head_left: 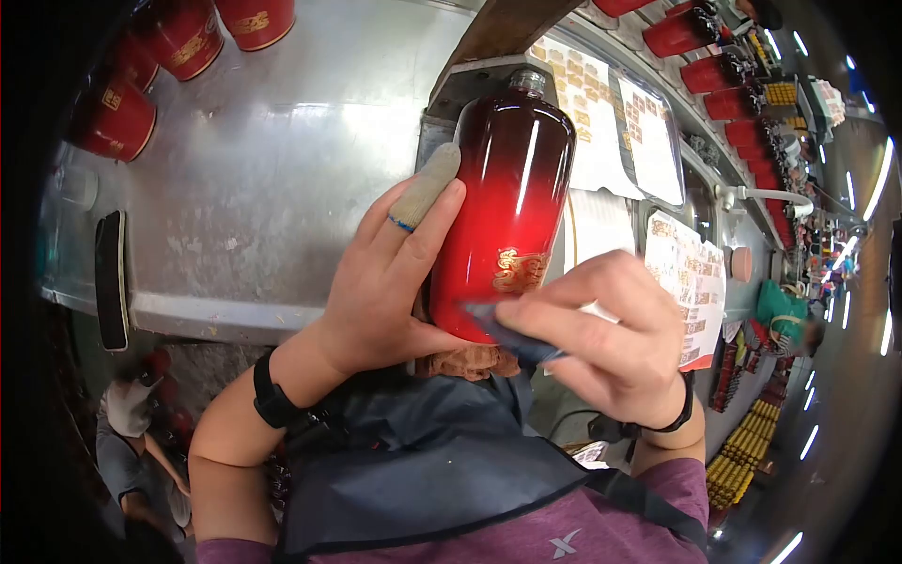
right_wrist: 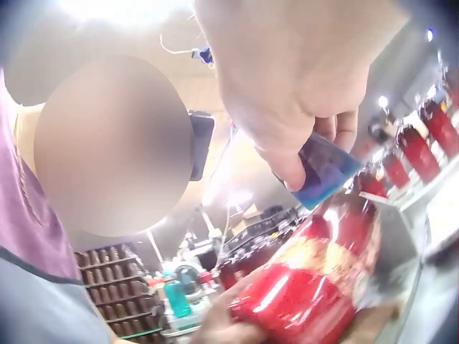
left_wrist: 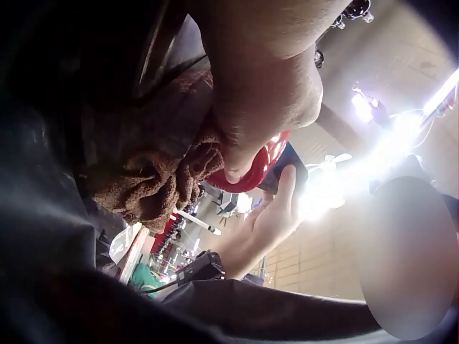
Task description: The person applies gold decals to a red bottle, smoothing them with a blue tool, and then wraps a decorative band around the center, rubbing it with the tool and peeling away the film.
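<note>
A glossy bottle (head_left: 507, 188), dark at the neck and red below with a gold design, lies on a stand, its base toward the body. My left hand (head_left: 385, 273) grips its left side and base, a pale cover on one finger; in the left wrist view the thumb presses the red base (left_wrist: 247, 175). My right hand (head_left: 611, 329) pinches a dark flat piece (head_left: 512, 331) against the bottle's lower end. The right wrist view has that piece (right_wrist: 323, 172) between thumb and fingers, beside the bottle (right_wrist: 308, 287).
A brown cloth (head_left: 470, 362) is bunched under the bottle's base. Sheets of gold decals (head_left: 587, 113) lie right of the stand. Red containers (head_left: 188, 42) stand at the upper left of the metal table (head_left: 254, 207). More red bottles (head_left: 714, 75) line the right side.
</note>
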A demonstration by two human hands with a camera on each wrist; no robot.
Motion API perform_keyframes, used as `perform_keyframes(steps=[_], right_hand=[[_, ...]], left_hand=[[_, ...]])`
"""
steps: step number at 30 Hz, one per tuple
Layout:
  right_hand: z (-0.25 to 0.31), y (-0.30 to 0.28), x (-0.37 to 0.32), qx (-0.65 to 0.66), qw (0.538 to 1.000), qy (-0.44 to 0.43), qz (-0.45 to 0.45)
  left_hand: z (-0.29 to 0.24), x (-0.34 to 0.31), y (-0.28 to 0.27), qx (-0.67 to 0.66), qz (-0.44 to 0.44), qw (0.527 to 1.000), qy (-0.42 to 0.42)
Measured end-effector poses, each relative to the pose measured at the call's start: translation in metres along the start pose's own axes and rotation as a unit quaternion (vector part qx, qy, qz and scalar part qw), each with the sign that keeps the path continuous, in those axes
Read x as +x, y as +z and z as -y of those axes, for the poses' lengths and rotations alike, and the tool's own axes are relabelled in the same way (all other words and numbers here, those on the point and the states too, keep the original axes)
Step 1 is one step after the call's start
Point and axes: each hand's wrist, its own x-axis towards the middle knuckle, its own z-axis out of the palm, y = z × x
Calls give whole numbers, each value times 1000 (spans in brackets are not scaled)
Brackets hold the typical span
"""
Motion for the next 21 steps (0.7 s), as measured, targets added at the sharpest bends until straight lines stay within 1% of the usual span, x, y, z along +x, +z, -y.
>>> perform_keyframes(steps=[1, 3, 4, 5, 6, 7, 8, 9, 11, 12, 13, 15, 17, 18, 19, 21], right_hand=[[-1, 2, -1, 27, 999, 0, 18], [-21, -9, 2, -75, 990, 98, -71], [-19, -10, 2, -98, 977, 144, -119], [-16, -9, 3, -99, 977, 145, -124], [-10, -7, 2, -21, 994, 88, -61], [-6, -4, 1, 57, 998, 31, 0], [-15, 4, -3, 77, 995, 51, -23], [-23, 1, -6, 96, 985, 134, -48], [-37, -5, -7, -33, 979, 135, -148], [-27, -12, -8, -69, 984, 122, -114], [-19, -10, -10, -12, 995, 64, -72], [-11, 2, -13, 69, 996, 35, -44], [-31, 0, -19, 9, 988, 111, -109], [-31, -2, -22, -37, 971, 168, -168], [-28, -9, -23, -82, 975, 135, -154], [-22, -4, -29, -68, 988, 34, -134]], left_hand=[[0, 1, 0, -6, -3, 1000, -6], [1, -2, 1, -23, 14, 999, -18], [2, -2, 1, -36, 29, 998, -30], [3, -2, 1, -35, 31, 999, -26], [3, -4, 2, -54, 38, 997, -33], [4, -5, 2, -74, 47, 995, -40], [5, -6, 1, -73, 55, 995, -35], [6, -6, -1, -77, 77, 993, -41], [6, -7, 0, -78, 98, 991, -48], [7, -6, 1, -88, 99, 990, -44], [8, -5, 2, -97, 101, 989, -39], [11, -5, 4, -95, 111, 989, -35], [10, -5, 2, -95, 118, 988, -36], [8, -4, 1, -92, 116, 988, -35], [7, -3, 1, -89, 113, 989, -35], [7, -4, 3, -86, 106, 990, -31]])
